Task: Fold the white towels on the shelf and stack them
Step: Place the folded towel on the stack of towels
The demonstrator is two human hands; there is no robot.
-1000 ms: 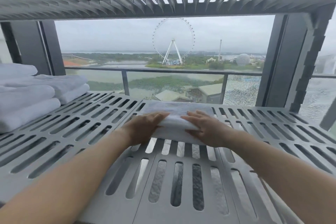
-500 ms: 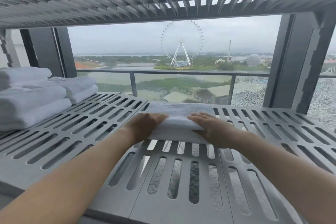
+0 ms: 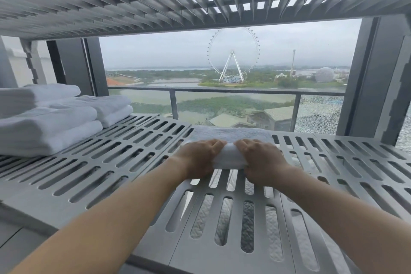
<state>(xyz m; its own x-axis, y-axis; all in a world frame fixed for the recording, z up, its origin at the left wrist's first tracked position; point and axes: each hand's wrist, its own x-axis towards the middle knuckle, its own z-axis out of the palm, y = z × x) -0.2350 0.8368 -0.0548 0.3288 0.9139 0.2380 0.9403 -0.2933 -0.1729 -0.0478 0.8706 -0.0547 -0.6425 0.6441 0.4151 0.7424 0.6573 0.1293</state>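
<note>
white towel [image 3: 230, 153] on shelf [image 3: 124, 162], gripped between left hand [image 3: 200, 158], right hand [image 3: 261, 160]

white towel [image 3: 231, 134] and white stack [image 3: 51, 118] on grey slotted shelf [image 3: 111, 162].

The left hand [image 3: 201, 158] and right hand [image 3: 262, 161] covered the near corners of the folded towel [image 3: 231, 138]. The towel stack [image 3: 49, 118] ran off the left edge. White fabric beneath the shelf [image 3: 124, 162] showed only through its slots.

Ferris wheel [image 3: 233, 53], railing [image 3: 222, 91], perhaps a dome [image 3: 324, 74].
</note>
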